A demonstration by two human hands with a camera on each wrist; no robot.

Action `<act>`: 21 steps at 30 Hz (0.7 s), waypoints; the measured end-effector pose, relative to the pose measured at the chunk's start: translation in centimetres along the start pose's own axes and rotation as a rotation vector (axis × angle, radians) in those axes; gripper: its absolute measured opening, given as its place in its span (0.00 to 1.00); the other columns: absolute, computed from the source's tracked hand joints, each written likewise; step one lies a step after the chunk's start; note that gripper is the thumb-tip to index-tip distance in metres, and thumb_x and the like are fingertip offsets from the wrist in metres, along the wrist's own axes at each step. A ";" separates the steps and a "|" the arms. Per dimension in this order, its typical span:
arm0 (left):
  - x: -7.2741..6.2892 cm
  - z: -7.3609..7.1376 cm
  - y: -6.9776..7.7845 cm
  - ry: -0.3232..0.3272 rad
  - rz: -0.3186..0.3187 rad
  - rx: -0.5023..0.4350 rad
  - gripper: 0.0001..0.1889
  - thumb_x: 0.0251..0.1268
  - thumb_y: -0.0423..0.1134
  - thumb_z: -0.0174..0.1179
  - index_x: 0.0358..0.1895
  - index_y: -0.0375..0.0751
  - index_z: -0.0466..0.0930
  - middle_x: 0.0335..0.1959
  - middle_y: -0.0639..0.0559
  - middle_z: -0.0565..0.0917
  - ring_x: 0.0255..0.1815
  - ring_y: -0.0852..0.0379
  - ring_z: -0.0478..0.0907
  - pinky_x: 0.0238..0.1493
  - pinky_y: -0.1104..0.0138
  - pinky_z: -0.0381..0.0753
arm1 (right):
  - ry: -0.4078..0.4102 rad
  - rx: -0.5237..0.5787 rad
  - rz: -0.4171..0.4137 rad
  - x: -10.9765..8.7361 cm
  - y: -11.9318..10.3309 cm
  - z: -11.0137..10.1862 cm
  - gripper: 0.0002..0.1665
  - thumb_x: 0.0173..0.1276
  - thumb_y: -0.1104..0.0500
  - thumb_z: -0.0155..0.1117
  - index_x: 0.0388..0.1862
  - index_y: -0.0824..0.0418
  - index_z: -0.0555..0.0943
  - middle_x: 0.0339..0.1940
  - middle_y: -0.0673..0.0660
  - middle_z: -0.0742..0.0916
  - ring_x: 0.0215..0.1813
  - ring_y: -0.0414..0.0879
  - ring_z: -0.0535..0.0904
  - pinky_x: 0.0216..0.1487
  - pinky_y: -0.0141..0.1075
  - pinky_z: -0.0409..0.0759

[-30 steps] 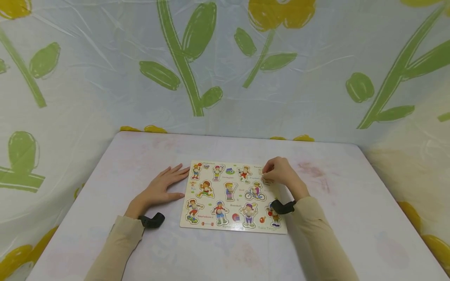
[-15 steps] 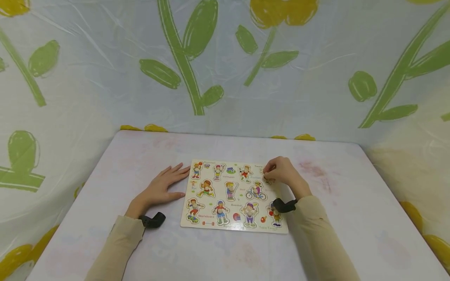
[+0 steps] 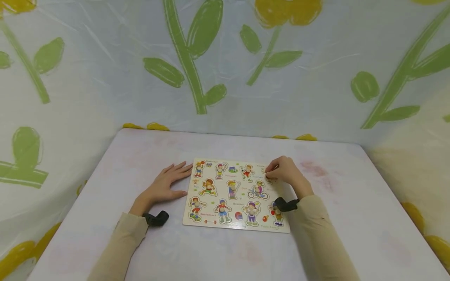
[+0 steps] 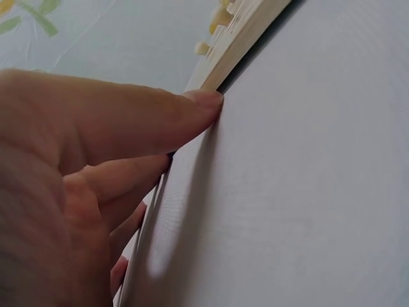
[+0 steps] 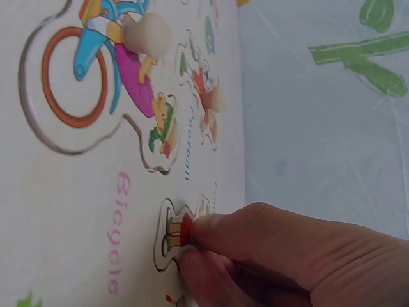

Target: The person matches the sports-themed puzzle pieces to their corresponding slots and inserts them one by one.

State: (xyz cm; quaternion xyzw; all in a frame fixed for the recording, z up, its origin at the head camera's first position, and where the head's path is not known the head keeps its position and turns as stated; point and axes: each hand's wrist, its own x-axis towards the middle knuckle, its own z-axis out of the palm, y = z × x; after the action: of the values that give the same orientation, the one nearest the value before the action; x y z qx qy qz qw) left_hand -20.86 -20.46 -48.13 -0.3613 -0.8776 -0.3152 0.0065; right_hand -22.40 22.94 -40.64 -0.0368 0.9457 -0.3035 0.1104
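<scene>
A wooden peg puzzle board [image 3: 222, 195] printed with sports figures and words lies flat on the table. Its figure pieces carry round knobs. At the board's far right corner, my right hand [image 3: 286, 171] pinches a small figure piece [image 5: 169, 233] between thumb and fingers, which cover its knob and upper part. That piece sits at its outlined slot near the word Tennis. My left hand [image 3: 165, 185] rests with spread fingers at the board's left side. In the left wrist view, its thumb tip [image 4: 208, 102] is right at the board's edge [image 4: 246, 41].
The bicycle piece [image 5: 96, 77] and football piece [image 5: 206, 96] sit in the board near my right hand. A pale cloth covers the table [image 3: 225, 257]. Behind it hangs a white sheet [image 3: 309, 105] with green leaves and yellow flowers.
The head view has shifted slightly, so the board appears a little farther right. Both hands keep nearly the same places on the board, the right one still pinching the piece.
</scene>
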 end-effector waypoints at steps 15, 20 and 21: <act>0.3 -0.4 0.4 -0.014 0.006 -0.005 0.40 0.53 0.47 0.67 0.71 0.37 0.69 0.75 0.43 0.65 0.77 0.39 0.54 0.75 0.40 0.45 | -0.030 0.016 -0.031 -0.1 0.4 -0.4 0.07 0.63 0.61 0.72 0.36 0.65 0.88 0.30 0.56 0.87 0.32 0.47 0.77 0.34 0.36 0.77; 0.2 -0.4 0.4 -0.035 -0.020 0.002 0.40 0.54 0.48 0.66 0.72 0.39 0.68 0.76 0.46 0.64 0.78 0.41 0.53 0.76 0.42 0.43 | -0.028 0.033 -0.059 -0.4 0.3 -0.3 0.07 0.64 0.63 0.71 0.37 0.67 0.88 0.30 0.56 0.87 0.33 0.47 0.78 0.35 0.36 0.77; 0.2 -0.4 0.4 -0.040 -0.021 -0.002 0.40 0.54 0.48 0.66 0.72 0.39 0.68 0.76 0.46 0.64 0.78 0.41 0.52 0.76 0.42 0.43 | -0.023 0.033 -0.070 -0.4 0.3 -0.3 0.06 0.64 0.63 0.70 0.37 0.67 0.88 0.30 0.56 0.87 0.33 0.46 0.79 0.35 0.36 0.77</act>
State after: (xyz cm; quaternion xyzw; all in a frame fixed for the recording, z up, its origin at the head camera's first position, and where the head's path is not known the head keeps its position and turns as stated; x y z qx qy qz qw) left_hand -20.81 -20.38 -47.54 -0.3582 -0.8810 -0.3087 -0.0145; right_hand -22.07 23.42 -40.51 -0.0714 0.9375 -0.3221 0.1111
